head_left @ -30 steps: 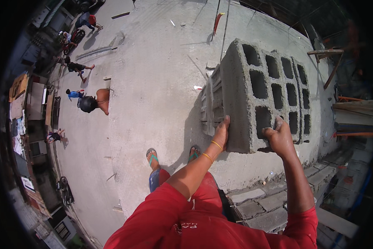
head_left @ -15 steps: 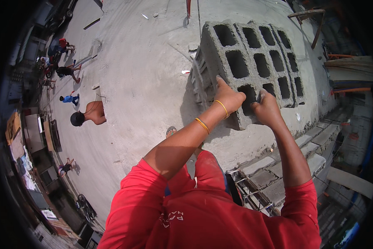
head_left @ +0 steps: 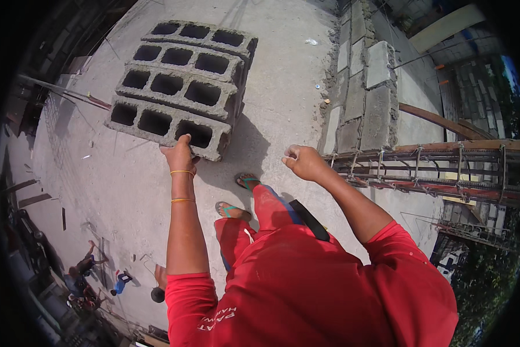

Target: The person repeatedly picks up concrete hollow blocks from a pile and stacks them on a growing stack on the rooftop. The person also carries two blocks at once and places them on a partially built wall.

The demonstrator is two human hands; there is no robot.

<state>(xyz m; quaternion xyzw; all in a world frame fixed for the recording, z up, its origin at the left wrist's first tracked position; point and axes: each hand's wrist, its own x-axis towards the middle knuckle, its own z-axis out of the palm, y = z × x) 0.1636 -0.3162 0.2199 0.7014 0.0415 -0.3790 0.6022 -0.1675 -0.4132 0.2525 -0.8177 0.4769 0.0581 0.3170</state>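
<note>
My left hand (head_left: pixel 179 154), closed, grips the blocks (head_left: pixel 185 70); right of them, my right hand (head_left: pixel 306 162) hangs half-curled, empty.

Head view | left hand (head_left: pixel 180 156) gripping the rim of the nearest hollow block (head_left: pixel 174 127), last in a row of four | right hand (head_left: pixel 304 163) loosely curled, apart from the blocks, near a rebar cage (head_left: pixel 428 163) and low block wall (head_left: pixel 378 115)

Blks (head_left: pixel 176 70) rough matt conc., shirt (head_left: pixel 306 283) matt cloth, rebar cage (head_left: pixel 417 165) prob. dull ribbed metal.
</note>
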